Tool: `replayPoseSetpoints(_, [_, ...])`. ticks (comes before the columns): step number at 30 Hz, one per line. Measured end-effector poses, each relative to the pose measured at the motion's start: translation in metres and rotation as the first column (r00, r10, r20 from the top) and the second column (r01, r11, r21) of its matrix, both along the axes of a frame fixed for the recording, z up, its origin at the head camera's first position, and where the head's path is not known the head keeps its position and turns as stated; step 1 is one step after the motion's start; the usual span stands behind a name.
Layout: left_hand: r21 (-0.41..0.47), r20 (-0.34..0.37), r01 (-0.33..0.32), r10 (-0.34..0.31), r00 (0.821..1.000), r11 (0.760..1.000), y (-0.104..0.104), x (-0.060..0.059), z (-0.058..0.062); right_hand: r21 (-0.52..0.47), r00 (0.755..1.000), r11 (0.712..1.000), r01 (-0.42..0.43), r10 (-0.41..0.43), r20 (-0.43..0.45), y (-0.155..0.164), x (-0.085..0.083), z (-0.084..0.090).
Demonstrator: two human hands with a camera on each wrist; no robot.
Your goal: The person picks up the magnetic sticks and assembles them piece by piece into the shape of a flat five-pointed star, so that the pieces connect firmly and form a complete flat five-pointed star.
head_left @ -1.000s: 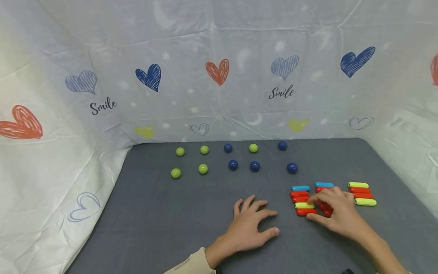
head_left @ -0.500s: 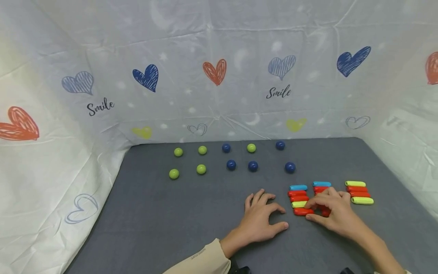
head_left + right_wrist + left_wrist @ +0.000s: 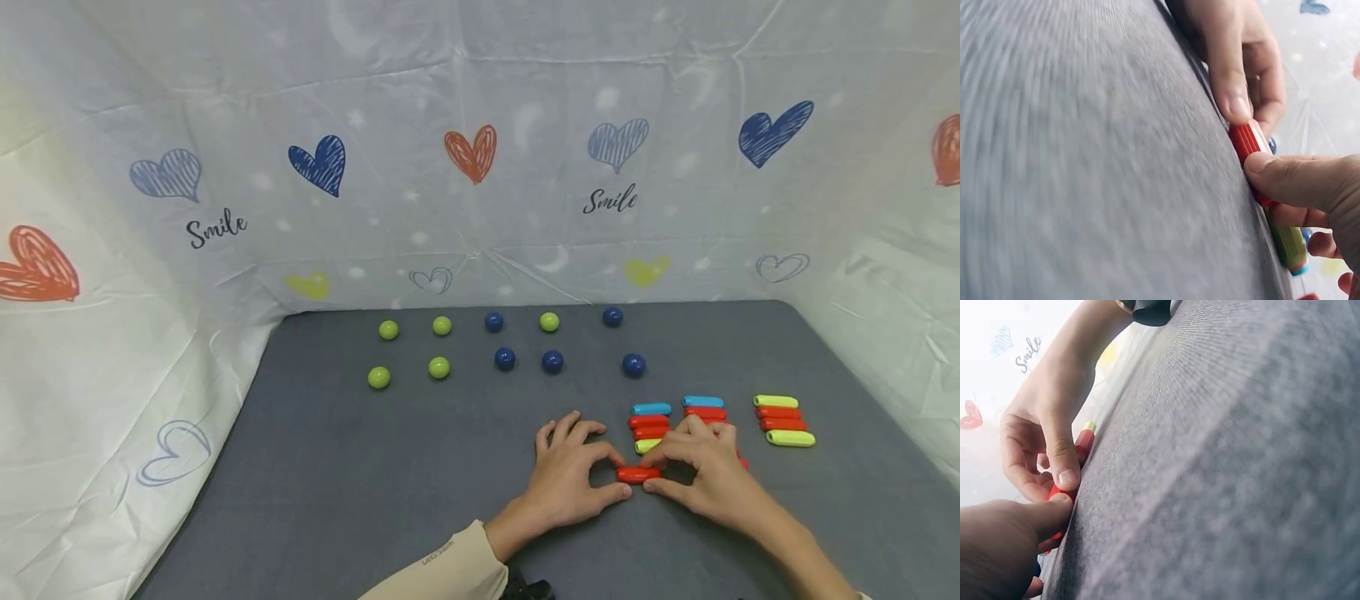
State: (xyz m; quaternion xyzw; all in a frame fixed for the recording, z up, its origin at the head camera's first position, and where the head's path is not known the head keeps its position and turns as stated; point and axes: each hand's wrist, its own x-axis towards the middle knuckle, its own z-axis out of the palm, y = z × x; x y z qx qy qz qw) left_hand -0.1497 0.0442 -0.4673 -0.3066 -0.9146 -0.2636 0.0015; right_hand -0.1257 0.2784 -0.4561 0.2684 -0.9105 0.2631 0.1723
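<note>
A short red ridged stick [image 3: 637, 475] lies crosswise between my hands, close over the grey table. My right hand [image 3: 708, 467] pinches it between thumb and index finger; the ridges show in the right wrist view. At its other end, thumb and index finger of my left hand [image 3: 566, 475] also pinch it. Just behind is a stack of similar sticks, with a blue stick [image 3: 651, 409] farthest back and a yellow stick [image 3: 647, 447] nearest. A middle stack, topped by another blue stick [image 3: 703, 402], is partly hidden by my right hand.
At the right lies a third stack with a near yellow stick [image 3: 791, 438]. Two rows of green balls [image 3: 439, 367] and blue balls [image 3: 633, 365] stand toward the back of the table [image 3: 337, 500]. A white printed cloth [image 3: 525, 225] hangs behind and at the sides.
My right hand has drawn the red stick out from the near end of the left stack, to the left and slightly nearer. The left hand moved right and now meets the stick's end.
</note>
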Motion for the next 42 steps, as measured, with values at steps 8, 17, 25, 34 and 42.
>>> replayPoseSetpoints(8, [0.012,0.019,0.03,-0.03,0.999,0.999,-0.013,-0.003,0.002,0.009,0.999,0.999,-0.038,0.038,0.018,-0.015,-0.003,0.0])
replayPoseSetpoints(17, [0.019,0.008,0.019,-0.02,1.0,1.0,-0.044,-0.005,0.004,0.017,0.991,0.991,-0.132,0.132,-0.013,-0.041,-0.009,0.003])
replayPoseSetpoints(25, [0.051,0.045,0.003,-0.006,0.999,0.999,-0.077,-0.008,0.003,0.012,0.983,0.985,-0.173,0.172,0.072,-0.069,-0.016,0.003])
replayPoseSetpoints(34, [0.04,0.075,0.073,-0.075,0.994,0.997,-0.115,-0.017,0.002,-0.039,0.968,0.985,-0.17,0.174,0.18,-0.1,-0.026,-0.003])
replayPoseSetpoints(42, [0.098,0.044,0.055,-0.06,0.997,0.994,-0.139,-0.02,0.001,-0.116,0.949,0.973,-0.201,0.222,0.222,-0.128,-0.032,-0.008])
